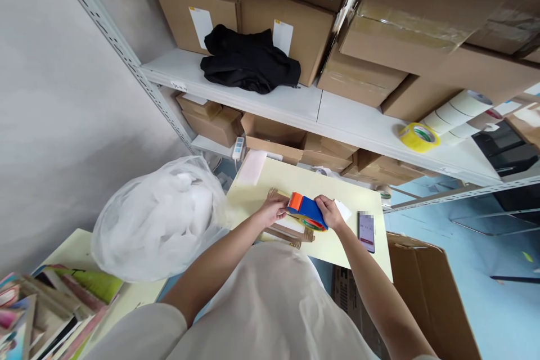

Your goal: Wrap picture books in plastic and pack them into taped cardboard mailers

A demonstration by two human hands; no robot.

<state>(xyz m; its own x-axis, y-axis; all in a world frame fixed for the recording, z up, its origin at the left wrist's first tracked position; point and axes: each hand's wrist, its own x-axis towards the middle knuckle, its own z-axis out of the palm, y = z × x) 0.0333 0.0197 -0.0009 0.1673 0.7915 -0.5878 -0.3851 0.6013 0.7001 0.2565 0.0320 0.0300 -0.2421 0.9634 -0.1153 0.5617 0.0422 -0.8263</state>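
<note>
My right hand [329, 212] is wrapped round the blue end of a tape dispenser [311, 212], blue with an orange front. The dispenser carries a roll of yellow packing tape and is held above the table. My left hand [272, 210] is closed beside the orange end, its fingers pinched at what looks like the tape's loose end. Beneath both hands a flat parcel with brown cardboard edges [307, 234] and a pale middle lies on the cream table [270, 180]. The hands and dispenser cover part of the parcel.
A phone [366, 232] lies at the table's right, with white paper [342, 210] nearby. Left stands a clear bag of white packing material [164, 214] near stacked books [54, 304]. Shelves [253, 98] ahead hold cartons, black cloth [253, 59] and tape rolls [419, 136]. An open carton [422, 292] stands right.
</note>
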